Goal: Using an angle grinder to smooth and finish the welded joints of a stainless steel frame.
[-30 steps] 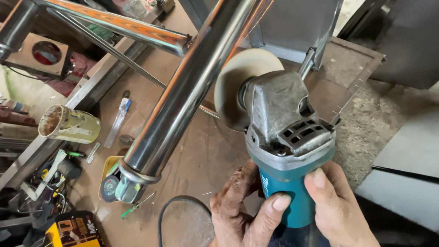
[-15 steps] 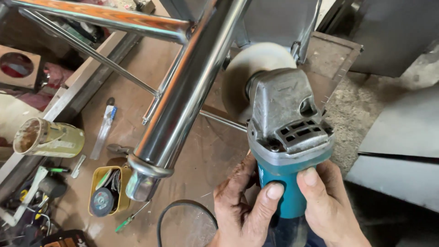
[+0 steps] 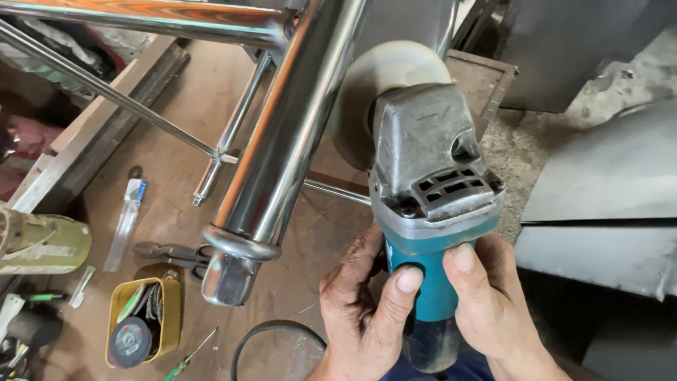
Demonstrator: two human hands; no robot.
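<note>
- Head view: left hand point(image 3: 367, 303) and right hand point(image 3: 493, 303) both wrap tight around the teal grinder point(image 3: 430, 212) handle, thumbs on top.
- Above the grip, its pale disc point(image 3: 374, 92) sits just beside the shiny steel tube point(image 3: 289, 134); contact unclear.
- Left of the hands: a yellow tin point(image 3: 144, 321).

Your left hand point(image 3: 363, 310) and right hand point(image 3: 490, 300) come up from the bottom edge, side by side, both closed in a firm grip. Each thumb lies upward across the front, your fingers point(image 3: 352, 257) curl round behind, and both wrists run out of view
</note>
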